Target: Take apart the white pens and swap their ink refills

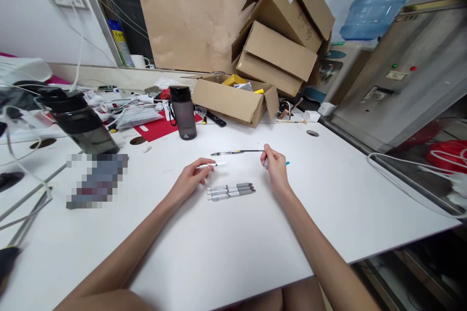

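My left hand (193, 175) pinches a white pen barrel (219, 164) just above the table. Closed fingers of my right hand (274, 163) hold a small grey pen part (265, 162), mostly covered by the fingers. A thin pen refill (239, 151), clear at the left and dark at the right, stretches across between the hands. Its dark end meets my right fingertips; whether they grip it I cannot tell. Closer to me, several white and grey pens (230, 192) lie side by side. A small blue piece (288, 163) shows just right of my right hand.
On the white table (226, 248), a dark bottle (184, 114) stands behind the hands, near an open cardboard box (229, 99) and a black remote (216, 119). Another bottle (78, 119) and tangled cables (120, 107) are at the left. A metal cabinet (401, 77) stands at the right.
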Tool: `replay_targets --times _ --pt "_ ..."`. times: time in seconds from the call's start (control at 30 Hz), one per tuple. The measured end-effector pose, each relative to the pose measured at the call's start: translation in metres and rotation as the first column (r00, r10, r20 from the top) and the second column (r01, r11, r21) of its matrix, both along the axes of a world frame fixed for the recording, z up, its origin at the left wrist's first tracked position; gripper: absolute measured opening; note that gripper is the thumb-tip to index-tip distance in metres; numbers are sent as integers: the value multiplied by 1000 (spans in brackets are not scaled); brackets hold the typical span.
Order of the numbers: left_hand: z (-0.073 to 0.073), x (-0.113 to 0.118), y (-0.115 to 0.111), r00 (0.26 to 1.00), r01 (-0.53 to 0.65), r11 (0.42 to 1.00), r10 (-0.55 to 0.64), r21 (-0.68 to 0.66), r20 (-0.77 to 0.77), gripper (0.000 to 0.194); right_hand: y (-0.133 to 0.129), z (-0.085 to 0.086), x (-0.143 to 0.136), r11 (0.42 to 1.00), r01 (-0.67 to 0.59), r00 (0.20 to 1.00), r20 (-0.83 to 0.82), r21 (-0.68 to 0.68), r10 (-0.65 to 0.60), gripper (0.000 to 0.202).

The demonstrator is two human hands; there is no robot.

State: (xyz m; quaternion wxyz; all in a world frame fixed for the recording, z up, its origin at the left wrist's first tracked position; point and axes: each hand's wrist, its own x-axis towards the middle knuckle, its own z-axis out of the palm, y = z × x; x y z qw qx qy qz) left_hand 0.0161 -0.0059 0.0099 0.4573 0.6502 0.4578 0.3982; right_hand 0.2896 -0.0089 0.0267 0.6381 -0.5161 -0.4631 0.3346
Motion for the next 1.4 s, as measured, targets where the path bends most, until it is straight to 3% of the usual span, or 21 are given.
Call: replay_targets --times 0.4,0.83,1.4 --pt "9 1 -5 999 -17 1000 17 6 -43 37 1 0 1 1000 -28 1000 12 12 27 53" --pt "3 -1 -1 998 -18 1000 18 11 -58 37 -2 7 -1 982 -181 979 103 45 176 35" --pt "9 0 -3 998 -43 999 43 -7 -36 39 0 4 3 983 -174 979 119 60 166 27"
